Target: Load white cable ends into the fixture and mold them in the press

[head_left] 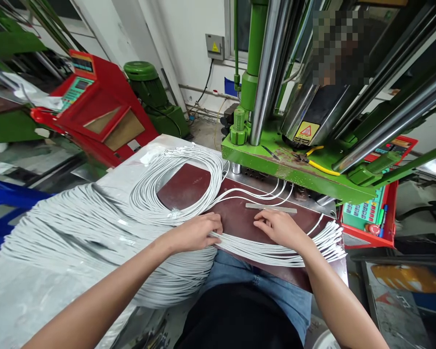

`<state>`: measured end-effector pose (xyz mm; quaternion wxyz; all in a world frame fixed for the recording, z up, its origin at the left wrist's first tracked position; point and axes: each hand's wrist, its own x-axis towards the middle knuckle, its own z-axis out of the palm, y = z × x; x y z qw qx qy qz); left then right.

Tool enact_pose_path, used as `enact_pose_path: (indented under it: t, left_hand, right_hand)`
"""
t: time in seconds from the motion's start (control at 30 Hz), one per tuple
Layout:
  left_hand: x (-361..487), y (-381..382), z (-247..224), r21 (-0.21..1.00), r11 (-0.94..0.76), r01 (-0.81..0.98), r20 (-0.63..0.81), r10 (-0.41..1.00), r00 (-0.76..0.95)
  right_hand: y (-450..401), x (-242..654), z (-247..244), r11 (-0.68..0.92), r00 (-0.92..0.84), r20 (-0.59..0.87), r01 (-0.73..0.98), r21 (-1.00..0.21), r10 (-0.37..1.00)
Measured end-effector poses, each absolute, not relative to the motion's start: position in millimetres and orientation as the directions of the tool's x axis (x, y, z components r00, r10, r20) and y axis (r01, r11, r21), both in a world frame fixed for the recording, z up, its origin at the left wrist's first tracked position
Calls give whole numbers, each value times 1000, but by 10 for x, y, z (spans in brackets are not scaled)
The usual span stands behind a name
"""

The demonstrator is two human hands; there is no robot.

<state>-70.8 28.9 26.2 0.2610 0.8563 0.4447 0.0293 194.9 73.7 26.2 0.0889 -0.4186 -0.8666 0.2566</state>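
Note:
My left hand (199,231) rests at the near edge of a coil of thin white cables (140,194), its fingers curled at the cable strands; whether it grips one is hard to make out. My right hand (278,227) hovers over the dark red board (236,215), fingers bent and apart, nothing visible between them. Just beyond it lies a flat metal strip (271,208). A bundle of white cable ends (329,245) stretches along the board's near edge, under my right wrist. Several cables run from the coil into the green machine (294,167).
A large heap of white cables (76,228) covers the table's left side. Yellow-handled pliers (316,162) lie on the machine's green plate. A red control cabinet (109,109) stands back left; a red control box (370,218) with pens is at the right.

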Motion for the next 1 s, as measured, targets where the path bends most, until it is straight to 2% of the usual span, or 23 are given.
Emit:
enact_pose_path:
  t: [0.1, 0.27, 0.4, 0.53, 0.6, 0.7, 0.77, 0.87, 1.0]
  left_hand:
    - [-709, 257, 256, 437, -476, 763, -177, 786, 592]
    - [-719, 159, 225, 376, -586, 718, -74, 753, 653]
    - [-759, 112, 198, 421, -565, 710, -38, 771, 636]
    - [-814, 183, 244, 628, -398, 669, -123, 798, 590]
    - [-853, 250, 286, 744, -243, 623, -211, 799, 563]
    - [-925, 353, 318, 870, 29, 492, -335, 767, 548]
    - [-968, 409, 300, 911, 142, 387, -355, 747, 562]
    - [-998, 462, 236, 936, 200, 289, -336, 749, 571]
    - [-971, 473, 194, 941, 249, 229, -336, 757, 560]
  right_hand:
    - [677, 1925, 290, 530, -666, -91, 661, -531, 740]
    - [646, 1911, 287, 528, -664, -99, 667, -525, 741]
    - [637, 1889, 292, 532, -677, -107, 657, -534, 728]
    - [617, 1835, 331, 538, -682, -109, 655, -531, 724]
    - [601, 1804, 364, 520, -682, -112, 643, -562, 723]
    - [581, 1774, 417, 459, -699, -127, 583, -670, 704]
    - [577, 1771, 447, 401, -714, -148, 538, -742, 685]
    - [580, 1787, 483, 281, -736, -250, 515, -810, 629]
    - [595, 1851, 561, 177, -727, -375, 559, -810, 576]
